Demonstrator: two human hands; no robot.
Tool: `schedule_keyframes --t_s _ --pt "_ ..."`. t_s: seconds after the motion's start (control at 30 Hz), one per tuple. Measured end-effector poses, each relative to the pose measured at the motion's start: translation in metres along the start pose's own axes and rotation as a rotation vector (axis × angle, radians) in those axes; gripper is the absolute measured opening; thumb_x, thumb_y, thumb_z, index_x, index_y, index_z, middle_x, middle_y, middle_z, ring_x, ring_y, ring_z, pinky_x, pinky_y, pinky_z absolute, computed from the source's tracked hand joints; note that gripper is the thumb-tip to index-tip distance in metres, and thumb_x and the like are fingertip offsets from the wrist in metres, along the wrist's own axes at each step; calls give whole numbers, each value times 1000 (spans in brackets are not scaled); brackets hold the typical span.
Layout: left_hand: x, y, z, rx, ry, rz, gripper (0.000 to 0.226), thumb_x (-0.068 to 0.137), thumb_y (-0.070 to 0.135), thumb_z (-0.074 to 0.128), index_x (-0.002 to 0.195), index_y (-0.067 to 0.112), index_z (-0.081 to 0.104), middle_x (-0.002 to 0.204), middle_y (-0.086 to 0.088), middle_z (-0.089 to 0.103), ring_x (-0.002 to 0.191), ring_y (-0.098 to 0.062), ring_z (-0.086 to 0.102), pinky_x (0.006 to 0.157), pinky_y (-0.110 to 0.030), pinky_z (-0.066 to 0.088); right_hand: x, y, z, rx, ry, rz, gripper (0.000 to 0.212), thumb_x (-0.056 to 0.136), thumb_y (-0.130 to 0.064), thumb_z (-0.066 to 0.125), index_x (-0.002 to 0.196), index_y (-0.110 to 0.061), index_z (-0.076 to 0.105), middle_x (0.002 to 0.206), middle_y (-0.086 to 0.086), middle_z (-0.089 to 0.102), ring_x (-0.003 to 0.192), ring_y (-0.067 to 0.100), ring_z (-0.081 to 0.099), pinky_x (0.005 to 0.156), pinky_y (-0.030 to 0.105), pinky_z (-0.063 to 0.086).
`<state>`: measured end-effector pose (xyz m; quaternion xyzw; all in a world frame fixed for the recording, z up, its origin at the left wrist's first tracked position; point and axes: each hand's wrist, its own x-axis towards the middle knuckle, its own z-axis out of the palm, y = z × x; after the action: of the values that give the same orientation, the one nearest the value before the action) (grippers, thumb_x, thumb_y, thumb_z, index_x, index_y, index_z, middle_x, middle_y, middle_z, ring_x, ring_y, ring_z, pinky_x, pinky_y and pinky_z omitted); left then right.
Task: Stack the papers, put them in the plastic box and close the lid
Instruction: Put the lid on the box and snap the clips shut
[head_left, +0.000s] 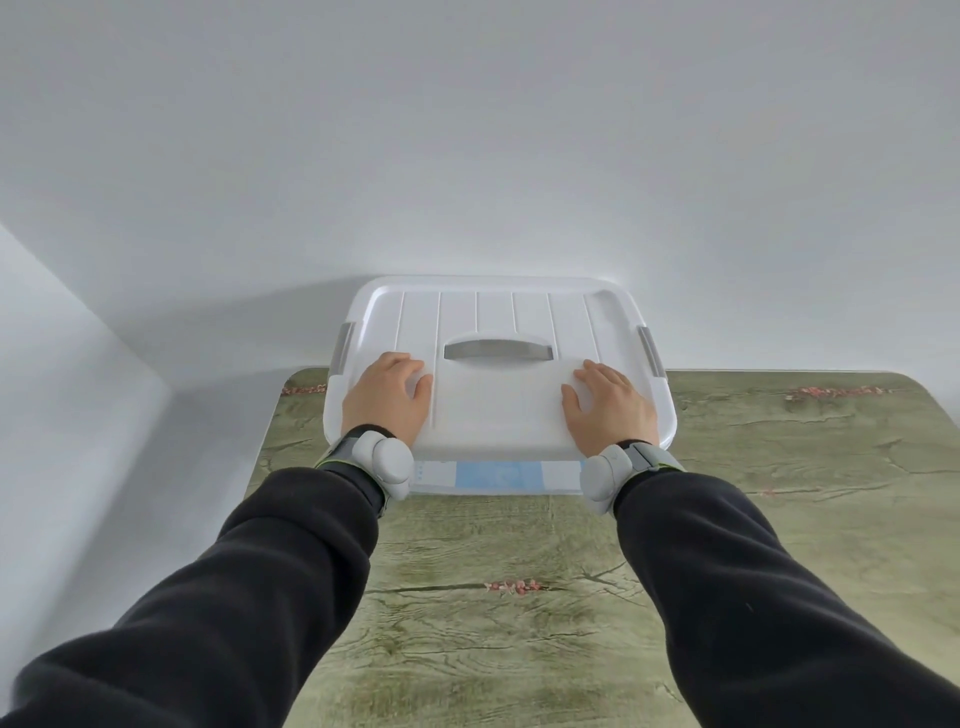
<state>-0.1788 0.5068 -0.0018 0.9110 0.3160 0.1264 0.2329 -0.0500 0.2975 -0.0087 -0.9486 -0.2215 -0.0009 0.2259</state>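
Note:
A white ribbed lid (498, 395) with a grey handle (497, 349) lies on top of the plastic box (498, 475), whose clear front wall shows just under the lid's near edge. Through that wall I see white and blue paper (496, 474) inside. My left hand (387, 397) rests flat on the lid's near left part, fingers spread. On the near right part lies my right hand (610, 405), also flat with fingers apart. Neither hand grips anything. Grey latches sit at the box's left side (344, 347) and right side (650, 349).
The box stands at the far edge of a green, wood-patterned table (467, 623), against a white wall (467, 156). Another wall runs along the left. Grey bands with round pods sit on both wrists over black sleeves.

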Motion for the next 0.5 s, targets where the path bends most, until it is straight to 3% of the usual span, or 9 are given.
schedule_keyframes --t_s 0.2,0.33,0.43,0.5 --pt "0 2 -4 39 -74 1 39 91 37 40 123 19 55 135 4 49 124 -18 46 95 -35 42 -1 0 -5 3 -69 10 47 89 -47 45 128 -22 52 147 -8 41 138 9 33 108 33 33" --pt "5 7 -14 146 -218 27 39 90 36 42 124 17 52 134 0 46 124 -22 43 96 -38 42 0 -3 -17 40 -241 56 58 86 -51 49 135 -21 45 152 -9 33 140 11 28 113 34 28" --pt "13 8 -33 -9 -243 36 24 90 31 45 106 24 60 115 -2 53 110 -21 52 91 -33 41 5 -8 -39 159 -264 121 56 80 -53 58 127 -21 54 146 -7 44 130 17 46 105 32 36" --pt "12 13 -49 -89 -192 74 26 91 31 46 108 22 63 116 2 58 110 -19 55 88 -28 40 5 -12 -58 203 -196 125 49 79 -52 60 118 -22 61 134 -5 57 121 18 54 100 32 41"
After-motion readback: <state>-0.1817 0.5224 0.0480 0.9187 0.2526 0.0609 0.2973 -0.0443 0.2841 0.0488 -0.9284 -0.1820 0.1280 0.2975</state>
